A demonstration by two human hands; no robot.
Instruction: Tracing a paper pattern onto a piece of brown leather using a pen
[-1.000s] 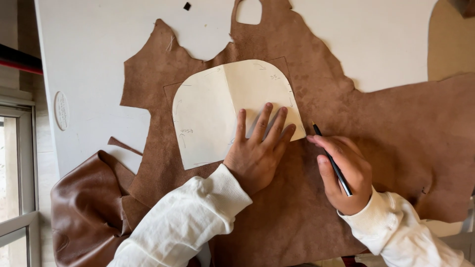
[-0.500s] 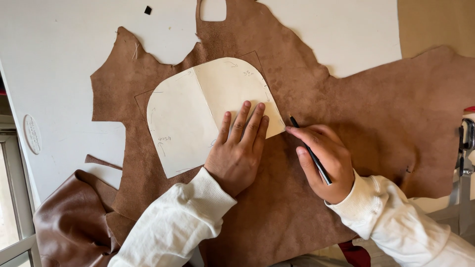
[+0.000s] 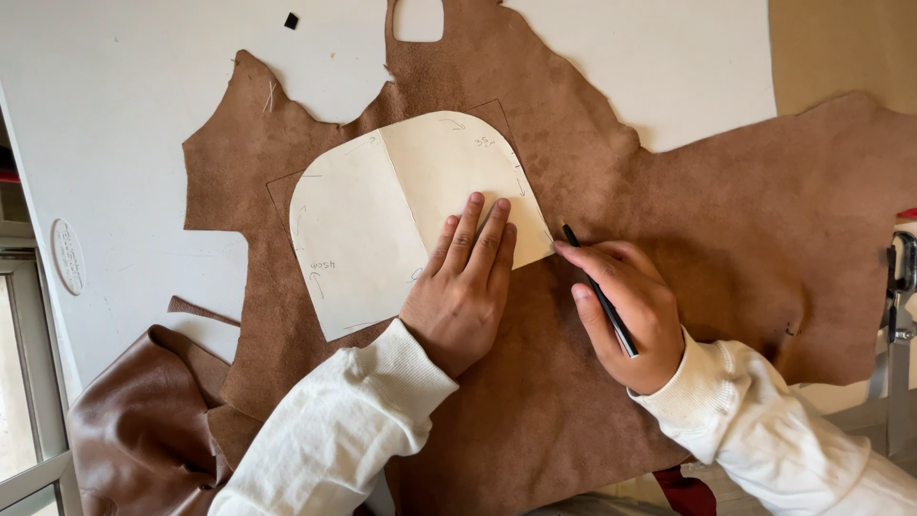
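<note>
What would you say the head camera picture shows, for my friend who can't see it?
A person's left hand presses a cream paper pattern flat on a big brown suede hide, while the right hand holds a black pen at the pattern's edge. The hide lies on a white table.

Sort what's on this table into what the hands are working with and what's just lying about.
In use: left hand flat on the cream paper pattern; right hand holding a black pen at the pattern's edge; brown suede hide underneath.
Lying about: small black scrap; folded smooth brown leather; metal clamp.
</note>
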